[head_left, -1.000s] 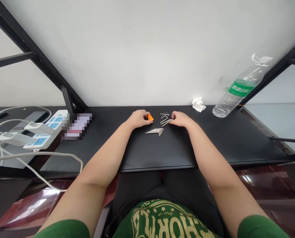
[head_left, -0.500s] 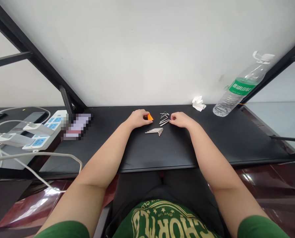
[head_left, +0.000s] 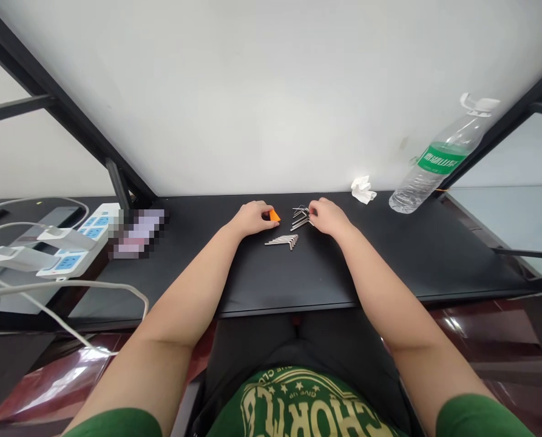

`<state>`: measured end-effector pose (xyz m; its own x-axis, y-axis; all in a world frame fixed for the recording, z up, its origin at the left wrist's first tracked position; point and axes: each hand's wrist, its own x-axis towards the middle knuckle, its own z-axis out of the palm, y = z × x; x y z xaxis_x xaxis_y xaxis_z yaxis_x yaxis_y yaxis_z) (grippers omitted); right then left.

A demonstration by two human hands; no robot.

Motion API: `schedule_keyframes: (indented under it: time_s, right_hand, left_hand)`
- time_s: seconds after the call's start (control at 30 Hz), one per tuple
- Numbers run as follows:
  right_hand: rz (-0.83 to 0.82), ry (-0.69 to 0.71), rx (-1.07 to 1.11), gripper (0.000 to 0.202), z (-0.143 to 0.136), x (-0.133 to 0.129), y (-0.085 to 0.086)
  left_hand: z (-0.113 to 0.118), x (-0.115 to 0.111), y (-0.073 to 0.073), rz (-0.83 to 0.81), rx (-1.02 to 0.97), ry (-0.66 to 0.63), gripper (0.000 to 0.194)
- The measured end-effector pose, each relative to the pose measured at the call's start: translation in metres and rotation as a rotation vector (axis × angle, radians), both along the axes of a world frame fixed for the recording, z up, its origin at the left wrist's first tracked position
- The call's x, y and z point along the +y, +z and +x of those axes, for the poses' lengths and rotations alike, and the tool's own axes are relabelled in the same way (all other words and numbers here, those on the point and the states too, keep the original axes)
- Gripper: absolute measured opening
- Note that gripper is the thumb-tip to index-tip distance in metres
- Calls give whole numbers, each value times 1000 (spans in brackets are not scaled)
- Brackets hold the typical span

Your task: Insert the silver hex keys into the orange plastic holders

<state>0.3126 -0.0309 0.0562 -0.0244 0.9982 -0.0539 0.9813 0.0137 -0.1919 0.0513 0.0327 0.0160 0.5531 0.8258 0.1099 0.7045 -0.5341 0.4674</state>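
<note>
Between thumb and fingers, my left hand (head_left: 254,218) holds a small orange holder (head_left: 274,216) just above the black desk (head_left: 325,279). Fingers pressed together, my right hand (head_left: 327,216) is at the right ends of some loose hex keys (head_left: 300,222); what its fingertips pinch, if anything, is too small to make out. The loose keys lie in a small group between my two hands. Nearer to me, a row of several L-shaped hex keys (head_left: 281,241) lies side by side, their short ends to the right.
A clear bottle with a green label (head_left: 440,159) stands at the right beside a crumpled tissue (head_left: 363,189). On the left are a white power strip (head_left: 80,240) with chargers and cables, and a blurred-out item (head_left: 139,233). A pale wall rises behind the desk.
My right hand has moved slightly up and left, over the ends of the loose hex keys. My left hand keeps its hold on the orange holder. The view has shifted slightly.
</note>
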Motion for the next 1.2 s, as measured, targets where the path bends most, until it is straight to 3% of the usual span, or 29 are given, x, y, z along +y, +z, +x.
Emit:
schedule_keyframes:
  time_s: [0.17, 0.33, 0.57, 0.87, 1.2]
  right_hand:
    - [50, 181, -46, 27, 6, 11, -7]
    - [-18, 231, -47, 21, 10, 12, -4]
    - [-85, 191, -56, 6, 8, 9, -1]
    - [-50, 116, 118, 22, 22, 7, -2]
    - [-71, 250, 104, 9, 10, 5, -10]
  left_hand:
    - [0, -1, 1, 2, 2, -8, 33]
    - [0, 1, -1, 2, 11, -12, 34]
    - [-1, 1, -3, -8, 12, -10, 40]
    - [-2, 3, -3, 13, 19, -30, 38]
    - [-1, 1, -2, 5, 0, -27, 36]
